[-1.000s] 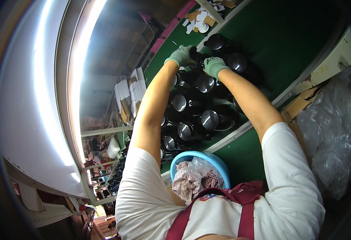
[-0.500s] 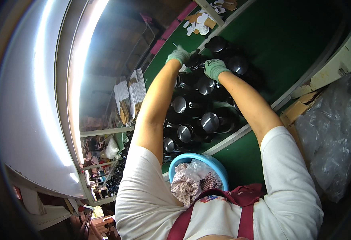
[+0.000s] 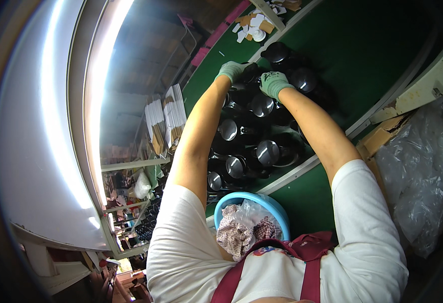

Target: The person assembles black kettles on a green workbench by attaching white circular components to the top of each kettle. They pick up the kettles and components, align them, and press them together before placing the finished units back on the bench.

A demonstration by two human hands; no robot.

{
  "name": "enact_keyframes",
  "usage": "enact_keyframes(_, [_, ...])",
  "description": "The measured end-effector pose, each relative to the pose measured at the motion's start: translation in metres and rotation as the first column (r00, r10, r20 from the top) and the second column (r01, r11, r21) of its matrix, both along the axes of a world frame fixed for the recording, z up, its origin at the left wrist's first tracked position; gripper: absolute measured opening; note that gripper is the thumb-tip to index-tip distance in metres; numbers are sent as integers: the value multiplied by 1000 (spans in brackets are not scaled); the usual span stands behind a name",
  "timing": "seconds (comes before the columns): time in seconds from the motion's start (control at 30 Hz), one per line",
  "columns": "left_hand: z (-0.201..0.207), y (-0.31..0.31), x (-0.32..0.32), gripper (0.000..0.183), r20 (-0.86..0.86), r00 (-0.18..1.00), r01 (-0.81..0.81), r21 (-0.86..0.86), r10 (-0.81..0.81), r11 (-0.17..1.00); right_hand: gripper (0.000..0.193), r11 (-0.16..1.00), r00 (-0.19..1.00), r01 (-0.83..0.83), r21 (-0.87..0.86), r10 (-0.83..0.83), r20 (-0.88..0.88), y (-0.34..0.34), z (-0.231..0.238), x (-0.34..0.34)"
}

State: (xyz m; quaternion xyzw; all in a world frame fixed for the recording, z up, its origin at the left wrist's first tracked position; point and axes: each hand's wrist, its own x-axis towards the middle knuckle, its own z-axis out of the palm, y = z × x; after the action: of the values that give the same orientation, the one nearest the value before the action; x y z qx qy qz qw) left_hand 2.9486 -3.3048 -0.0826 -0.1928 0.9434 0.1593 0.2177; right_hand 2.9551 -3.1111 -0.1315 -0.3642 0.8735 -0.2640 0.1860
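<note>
Both my hands wear pale green gloves and reach to the far end of a cluster of glossy black pots. My left hand (image 3: 232, 70) is closed round the side of a dark pot (image 3: 250, 77), its fingertips hidden behind it. On the other side of that pot, my right hand (image 3: 274, 85) has its fingers curled against it, partly hidden. More black pots with round, shiny tops stand close together, such as one pot (image 3: 268, 153) nearer to me and another pot (image 3: 303, 80) just beyond my right hand. Several show curved handles.
The pots stand on a green work surface (image 3: 362, 45) with metal rails. A blue basin (image 3: 277, 207) with cloths and clear plastic is close to me. Stacked cardboard sheets (image 3: 173, 113) are at left, paper scraps (image 3: 254, 25) at the far end, clear plastic bags (image 3: 418, 171) at right.
My left hand has shifted a little to the right, closer to the pot, and its fingers have drawn in round it. My right hand has stayed nearly in place.
</note>
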Motion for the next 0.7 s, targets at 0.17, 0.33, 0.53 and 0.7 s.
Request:
enact_keyframes(0.17, [11, 30, -23, 46, 145, 983, -98, -87, 110, 991, 34, 999, 999, 37, 5, -37, 20, 6, -6, -9])
enact_keyframes(0.33, [27, 18, -32, 49, 335, 939, 24, 168, -80, 986, 34, 999, 999, 39, 5, -39, 23, 12, -4, -14])
enact_keyframes(0.53, [7, 26, -31, 63, 158, 987, 45, -115, -26, 992, 34, 999, 999, 52, 3, -52, 14, 12, -8, -14])
enact_keyframes(0.7, [8, 9, -7, 84, 52, 999, 9, -200, 2, 980, 31, 1000, 1000, 20, -9, -20, 10, 2, 3, -1])
